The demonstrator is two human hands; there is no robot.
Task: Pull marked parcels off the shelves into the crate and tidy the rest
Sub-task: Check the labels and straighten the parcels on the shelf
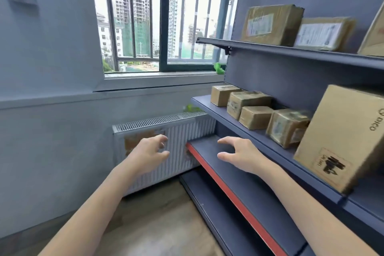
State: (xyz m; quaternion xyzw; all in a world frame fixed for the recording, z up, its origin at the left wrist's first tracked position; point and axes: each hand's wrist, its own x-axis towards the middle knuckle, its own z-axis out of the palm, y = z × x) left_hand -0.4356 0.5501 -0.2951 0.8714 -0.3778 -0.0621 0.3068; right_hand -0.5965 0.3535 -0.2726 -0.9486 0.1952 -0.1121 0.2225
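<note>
This looks like a small parcel storeroom — a plain room fitted out for holding deliveries. A grey metal shelf rack (291,174) of the shop kind stands along one wall, its tiers carrying taped cardboard parcels (272,24) with printed labels, some small (255,117), one large (340,137). The rest is bare: painted grey walls, a radiator (166,131), a wood-look floor (158,224) — and a barred window (164,18) facing high-rise blocks.

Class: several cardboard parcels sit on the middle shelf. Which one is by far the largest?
The big plain box at the right end of the middle shelf, with black marks on its side; the four left of it are small taped cartons.
</note>
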